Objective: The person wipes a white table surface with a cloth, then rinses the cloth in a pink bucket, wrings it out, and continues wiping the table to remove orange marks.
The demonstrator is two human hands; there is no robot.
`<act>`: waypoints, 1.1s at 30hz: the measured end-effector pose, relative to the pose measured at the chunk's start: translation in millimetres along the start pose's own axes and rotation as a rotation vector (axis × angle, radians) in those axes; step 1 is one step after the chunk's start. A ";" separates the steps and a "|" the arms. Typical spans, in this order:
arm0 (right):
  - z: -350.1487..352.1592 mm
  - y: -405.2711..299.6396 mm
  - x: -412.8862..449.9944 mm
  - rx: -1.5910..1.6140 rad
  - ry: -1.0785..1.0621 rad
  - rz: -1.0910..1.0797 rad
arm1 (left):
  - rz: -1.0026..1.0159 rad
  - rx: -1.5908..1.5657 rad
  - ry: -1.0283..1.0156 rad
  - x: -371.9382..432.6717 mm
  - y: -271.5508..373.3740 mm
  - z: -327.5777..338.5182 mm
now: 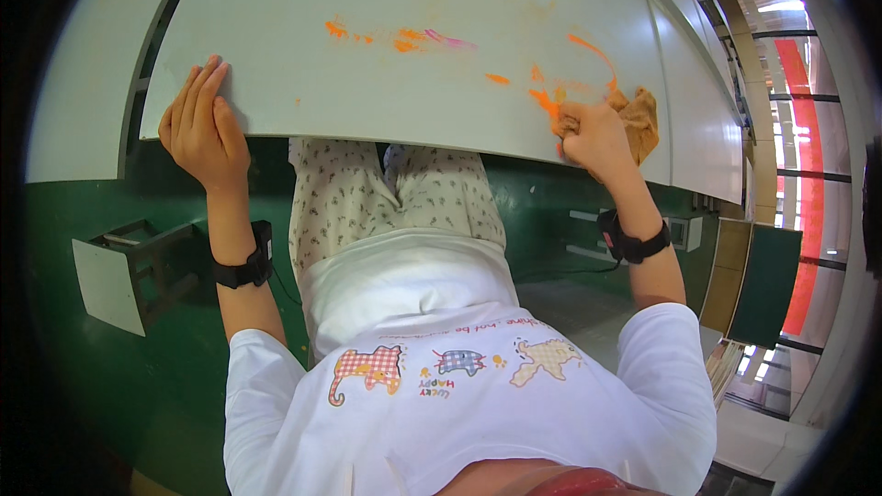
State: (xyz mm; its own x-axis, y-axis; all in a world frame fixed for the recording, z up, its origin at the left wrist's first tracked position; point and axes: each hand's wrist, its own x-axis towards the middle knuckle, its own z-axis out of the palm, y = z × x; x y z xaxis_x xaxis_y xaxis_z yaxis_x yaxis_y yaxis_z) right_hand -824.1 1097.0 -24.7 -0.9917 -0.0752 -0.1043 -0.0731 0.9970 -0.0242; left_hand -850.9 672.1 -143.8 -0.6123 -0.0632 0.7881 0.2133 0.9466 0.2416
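My right hand [596, 134] grips a bunched brown cloth [637, 120] against the white tabletop [386, 93], near its front right part. Part of the cloth sticks out to the right of the knuckles. Orange paint-like smears [544, 102] lie right beside that hand, and a curved orange streak [594, 48] runs down to the cloth. More orange marks [408, 40] and a pink streak [451, 40] show around the middle of the table. At the table's front left corner rests my left hand [204, 127], holding nothing, its fingers extended and thumb slightly apart.
Another white table [83, 55] stands to the left across a narrow gap, and a further tabletop [703, 124] adjoins on the right. A stool [131, 275] is on the green floor [165, 386] at the left. Black bands with cables circle both wrists. Windows with a red banner [803, 186] line the right.
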 end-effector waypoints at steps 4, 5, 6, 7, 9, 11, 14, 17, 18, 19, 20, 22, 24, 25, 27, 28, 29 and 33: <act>1.7 15.0 26.6 0.091 0.057 -0.013 | 0.002 0.000 -0.001 0.3 -2.1 1.7; -0.5 16.2 29.4 0.109 -0.061 0.026 | 0.003 -0.001 0.000 0.7 -2.5 1.2; -2.5 14.4 28.2 0.108 -0.063 0.025 | 0.000 0.004 -0.001 -1.0 -3.0 0.2; -5.7 11.3 25.5 0.129 -0.079 -0.013 | -0.002 0.009 -0.003 -2.5 -3.6 -0.5; -5.1 8.2 16.8 0.145 -0.097 -0.055 | -0.002 0.012 0.000 -3.5 -3.9 -1.7; 3.3 9.0 6.7 0.083 -0.059 -0.020 | -0.006 0.016 0.004 -3.2 -3.1 -2.6; 4.7 15.1 20.1 0.171 0.045 0.021 | 0.008 -0.003 0.002 0.0 -2.3 -0.9; -1.4 10.7 36.2 0.164 0.020 0.129 | 0.011 -0.011 0.000 1.7 -2.8 0.6; 1.5 11.1 36.6 0.173 0.040 0.102 | 0.013 -0.008 0.000 -0.3 -3.2 -0.3; 1.5 11.0 34.6 0.174 0.038 0.105 | 0.014 -0.006 0.001 -1.6 -3.8 -0.8; -0.4 9.5 32.0 0.169 0.040 0.058 | 0.016 -0.008 -0.001 -2.0 -4.5 -0.9; -2.8 9.1 24.6 0.157 0.041 0.006 | 0.001 -0.006 0.017 -2.7 -4.5 -1.2; -3.2 9.0 14.6 0.044 -0.130 0.010 | 0.001 -0.007 0.018 -3.8 -5.0 -1.2; -3.6 8.7 15.5 0.040 -0.130 0.006 | 0.005 -0.005 0.019 -4.0 -5.1 -1.5; -3.6 7.7 18.5 0.040 -0.042 -0.011 | 0.001 -0.014 0.019 -2.7 -3.3 -0.8; -3.6 9.4 24.5 0.037 -0.040 -0.012 | 0.002 -0.026 0.018 -1.3 -2.4 -0.1; -4.1 12.9 34.2 0.089 -0.062 0.049 | 0.001 -0.027 0.021 -0.2 -1.8 0.0; -8.2 12.5 42.1 0.036 -0.099 0.015 | -0.002 -0.018 0.005 -2.5 -2.6 -1.9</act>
State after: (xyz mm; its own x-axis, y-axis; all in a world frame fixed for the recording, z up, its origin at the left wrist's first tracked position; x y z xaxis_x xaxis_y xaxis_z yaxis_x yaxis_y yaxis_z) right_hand -867.6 1106.4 -21.2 -0.9772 -0.0633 -0.2027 -0.0526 0.9970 -0.0573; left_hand -848.5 669.1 -145.3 -0.6091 -0.0671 0.7902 0.2256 0.9406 0.2537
